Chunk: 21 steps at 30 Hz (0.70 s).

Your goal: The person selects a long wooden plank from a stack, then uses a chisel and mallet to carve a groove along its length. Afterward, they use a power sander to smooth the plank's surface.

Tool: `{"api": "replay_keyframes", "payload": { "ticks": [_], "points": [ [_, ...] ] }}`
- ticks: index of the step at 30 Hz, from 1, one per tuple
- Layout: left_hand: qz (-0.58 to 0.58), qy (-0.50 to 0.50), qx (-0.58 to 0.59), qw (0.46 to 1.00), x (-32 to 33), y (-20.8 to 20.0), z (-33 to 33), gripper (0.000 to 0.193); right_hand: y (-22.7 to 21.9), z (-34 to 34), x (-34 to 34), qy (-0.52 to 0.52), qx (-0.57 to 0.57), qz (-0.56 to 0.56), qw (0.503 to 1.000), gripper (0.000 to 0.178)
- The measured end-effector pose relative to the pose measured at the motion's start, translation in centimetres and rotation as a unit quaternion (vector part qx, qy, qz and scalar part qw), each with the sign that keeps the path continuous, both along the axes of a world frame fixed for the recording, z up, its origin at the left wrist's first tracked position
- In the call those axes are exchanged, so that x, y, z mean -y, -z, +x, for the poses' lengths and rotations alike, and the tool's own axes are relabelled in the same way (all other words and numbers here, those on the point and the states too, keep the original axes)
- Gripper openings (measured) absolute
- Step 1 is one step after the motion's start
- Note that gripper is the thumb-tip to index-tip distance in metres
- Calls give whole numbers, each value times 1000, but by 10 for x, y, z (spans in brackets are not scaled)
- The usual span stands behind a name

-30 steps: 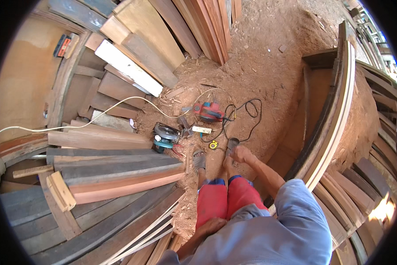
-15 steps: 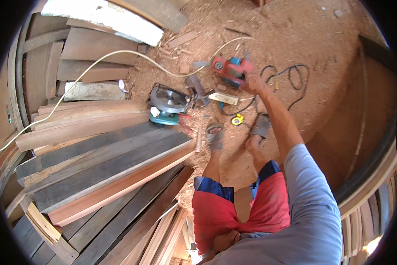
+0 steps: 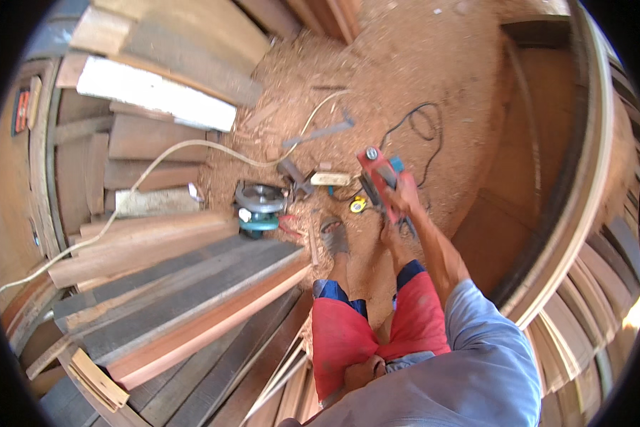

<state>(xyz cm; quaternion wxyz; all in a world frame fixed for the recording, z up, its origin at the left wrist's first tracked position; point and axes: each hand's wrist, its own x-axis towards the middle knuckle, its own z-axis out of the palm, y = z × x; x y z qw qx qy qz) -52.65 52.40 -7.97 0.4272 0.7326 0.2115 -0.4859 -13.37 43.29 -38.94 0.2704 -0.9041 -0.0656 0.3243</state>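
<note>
My right hand [image 3: 404,198] is closed round the handle of a red electric planer [image 3: 380,178], held up over the floor in front of my right leg. A round knob tops the planer's far end, and a blue part shows on its side. My left hand [image 3: 362,373] rests low by my lap, partly covered by my shirt, and its fingers are not clear. A yellow tape measure [image 3: 358,205] lies on the floor left of the planer, near a pale wooden block [image 3: 330,178]. Farther off lies a metal square [image 3: 321,132].
A teal circular saw [image 3: 258,208] stands at the end of stacked boards [image 3: 192,299] on my left. A white cord [image 3: 184,144] crosses the boards; a black cord [image 3: 441,135] loops over the shavings. A large curved wooden piece [image 3: 526,164] stands at right.
My right hand has brought the planer back toward my legs and turned it more lengthwise. The metal square shows more fully. My view has shifted, with floor things lying differently in it.
</note>
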Motion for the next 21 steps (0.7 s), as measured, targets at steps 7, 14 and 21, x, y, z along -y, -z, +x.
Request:
{"api": "replay_keyframes", "payload": {
  "ticks": [7,14,21],
  "points": [
    [-25,-7,120,992,-63,-18,1,26,-221,-125,92,336,-71,128,930,21],
    [35,234,201,951,-121,-17,48,27,-400,-189,124,497,-15,353,793,35],
    [25,216,307,927,-51,-15,120,28,-463,-301,178,512,-8,308,802,41]
  ]
}}
